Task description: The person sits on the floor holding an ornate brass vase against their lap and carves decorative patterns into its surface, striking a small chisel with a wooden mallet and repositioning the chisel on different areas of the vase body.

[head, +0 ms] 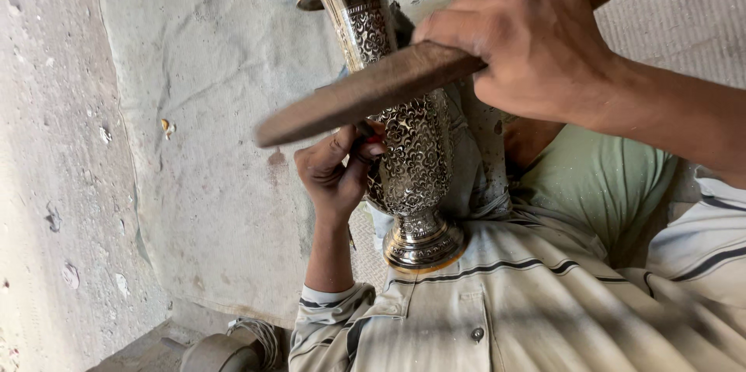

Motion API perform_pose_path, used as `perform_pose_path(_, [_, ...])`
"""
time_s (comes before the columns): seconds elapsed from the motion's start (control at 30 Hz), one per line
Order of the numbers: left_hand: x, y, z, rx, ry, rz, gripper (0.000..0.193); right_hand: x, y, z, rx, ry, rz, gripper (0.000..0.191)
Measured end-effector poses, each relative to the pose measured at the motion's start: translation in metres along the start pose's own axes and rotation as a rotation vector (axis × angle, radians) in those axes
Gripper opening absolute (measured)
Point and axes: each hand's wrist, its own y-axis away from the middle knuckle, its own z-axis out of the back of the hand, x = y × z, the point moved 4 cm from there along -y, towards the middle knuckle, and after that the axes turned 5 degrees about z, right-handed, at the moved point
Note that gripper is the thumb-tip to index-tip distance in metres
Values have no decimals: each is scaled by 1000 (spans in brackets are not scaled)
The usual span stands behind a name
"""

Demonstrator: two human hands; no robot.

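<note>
One engraved metal vase rests on the person's lap, foot against the striped shirt. Right hand, fingers clamped on one wooden mallet above the vase; left hand, fingers pinched on a small tool at vase's side. Best w/ light, square taps, tool steady.
</note>
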Motion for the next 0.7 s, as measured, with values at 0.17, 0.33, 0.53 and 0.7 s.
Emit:
perform_pose_path(0.17, [3,2,0,14,61,31,50,4,0,-1,-80,-166,43,26])
perform_pose_path(0.33, [4,2,2,23,-22,56,58,-1,6,0,-167,-439,-105,18])
perform_pose_path(0.53, [7,2,2,35,35,51,58,-3,11,-4,-154,-419,-143,22])
perform_pose_path(0.7, [4,3,3,59,91,21,54,2,11,-3,-115,-149,22,33])
